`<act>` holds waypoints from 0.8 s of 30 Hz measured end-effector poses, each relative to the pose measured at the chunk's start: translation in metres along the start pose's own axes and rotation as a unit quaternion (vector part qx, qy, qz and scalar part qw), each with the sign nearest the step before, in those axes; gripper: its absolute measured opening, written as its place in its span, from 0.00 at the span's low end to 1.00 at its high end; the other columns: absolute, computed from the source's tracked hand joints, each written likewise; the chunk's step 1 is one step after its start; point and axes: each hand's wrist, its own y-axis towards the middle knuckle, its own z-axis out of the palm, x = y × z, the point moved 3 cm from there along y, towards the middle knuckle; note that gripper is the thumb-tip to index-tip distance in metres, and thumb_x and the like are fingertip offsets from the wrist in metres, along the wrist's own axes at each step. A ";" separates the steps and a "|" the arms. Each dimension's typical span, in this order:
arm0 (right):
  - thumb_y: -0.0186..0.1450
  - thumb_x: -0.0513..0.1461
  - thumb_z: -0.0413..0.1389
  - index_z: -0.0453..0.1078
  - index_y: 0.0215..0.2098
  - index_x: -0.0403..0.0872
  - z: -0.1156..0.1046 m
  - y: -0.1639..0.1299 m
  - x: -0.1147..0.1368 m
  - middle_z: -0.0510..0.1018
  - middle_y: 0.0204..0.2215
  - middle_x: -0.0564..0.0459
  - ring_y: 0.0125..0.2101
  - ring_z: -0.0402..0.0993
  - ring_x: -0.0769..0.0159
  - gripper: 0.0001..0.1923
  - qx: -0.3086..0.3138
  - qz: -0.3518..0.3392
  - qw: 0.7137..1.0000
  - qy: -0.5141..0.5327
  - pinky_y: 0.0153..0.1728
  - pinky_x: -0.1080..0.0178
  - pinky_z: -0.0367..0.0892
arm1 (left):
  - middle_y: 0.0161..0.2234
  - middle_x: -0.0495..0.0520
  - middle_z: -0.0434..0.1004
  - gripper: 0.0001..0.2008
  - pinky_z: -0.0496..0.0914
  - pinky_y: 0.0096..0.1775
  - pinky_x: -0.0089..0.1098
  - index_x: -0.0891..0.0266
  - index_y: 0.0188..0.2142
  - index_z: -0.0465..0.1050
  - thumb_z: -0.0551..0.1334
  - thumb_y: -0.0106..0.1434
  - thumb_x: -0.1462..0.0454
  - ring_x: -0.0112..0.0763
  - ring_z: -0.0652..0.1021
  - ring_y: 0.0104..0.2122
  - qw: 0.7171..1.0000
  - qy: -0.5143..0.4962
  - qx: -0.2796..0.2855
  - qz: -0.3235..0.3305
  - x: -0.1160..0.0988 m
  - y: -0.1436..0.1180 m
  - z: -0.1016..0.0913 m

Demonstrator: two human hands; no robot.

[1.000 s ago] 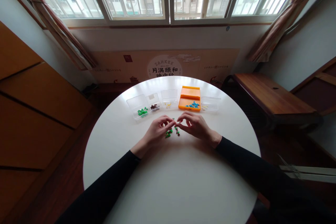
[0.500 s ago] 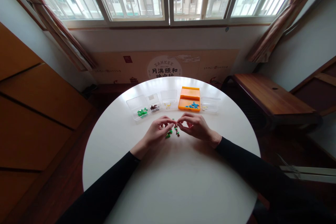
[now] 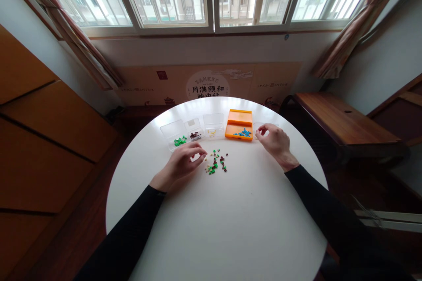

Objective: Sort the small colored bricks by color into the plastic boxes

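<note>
A loose pile of tiny green, brown and cream pieces [image 3: 214, 166] lies in the middle of the table. Just left of it hovers my left hand [image 3: 183, 162], thumb and forefinger meeting at the tips; whatever they pinch is too small to make out. My right hand [image 3: 276, 144] is over the clear box at the far right [image 3: 267, 125], its fingertips closed together above small pale pieces, and it covers most of that box. Beside those fingers stands an open orange box [image 3: 239, 117] with blue pieces [image 3: 243, 132] in its front half.
Along the back of the round white table [image 3: 231, 224] stand open clear boxes holding green pieces [image 3: 180, 141], dark brown pieces [image 3: 195, 135] and yellow pieces [image 3: 211, 132]. A wooden bench [image 3: 346, 114] is at the right, beyond the table's edge.
My hands were together over the pile and are now apart. The right one has moved right and back to the far-right clear box; the left one has drawn a little left, uncovering the pile.
</note>
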 end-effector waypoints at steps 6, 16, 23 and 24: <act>0.70 0.46 0.64 0.83 0.41 0.53 0.001 0.001 -0.003 0.87 0.35 0.52 0.33 0.79 0.58 0.08 0.026 0.033 0.998 -0.046 0.33 0.61 0.60 | 0.41 0.53 0.85 0.07 0.71 0.36 0.32 0.53 0.42 0.87 0.67 0.72 0.62 0.31 0.77 0.33 1.000 0.009 0.019 -0.004 0.006 -0.003 0.000; 0.71 0.47 0.64 0.86 0.45 0.57 0.003 0.000 -0.003 0.89 0.36 0.53 0.35 0.82 0.55 0.09 0.060 0.056 0.994 -0.069 0.34 0.60 0.61 | 0.40 0.53 0.85 0.07 0.69 0.36 0.32 0.54 0.38 0.87 0.69 0.72 0.60 0.30 0.76 0.32 0.999 0.019 0.033 -0.014 0.003 -0.003 0.003; 0.71 0.47 0.62 0.86 0.45 0.54 0.002 0.000 -0.002 0.87 0.31 0.52 0.31 0.79 0.58 0.12 0.027 0.035 0.999 -0.027 0.32 0.62 0.60 | 0.38 0.54 0.84 0.09 0.68 0.35 0.31 0.56 0.38 0.87 0.67 0.74 0.60 0.29 0.75 0.31 1.000 0.007 0.023 -0.004 -0.002 -0.001 0.005; 0.71 0.48 0.61 0.86 0.43 0.53 0.002 -0.002 0.000 0.86 0.30 0.52 0.30 0.78 0.58 0.12 0.022 0.020 1.000 -0.007 0.32 0.62 0.60 | 0.38 0.54 0.84 0.09 0.68 0.34 0.31 0.56 0.38 0.87 0.67 0.75 0.59 0.29 0.75 0.30 1.000 -0.003 0.017 -0.004 -0.001 -0.001 0.006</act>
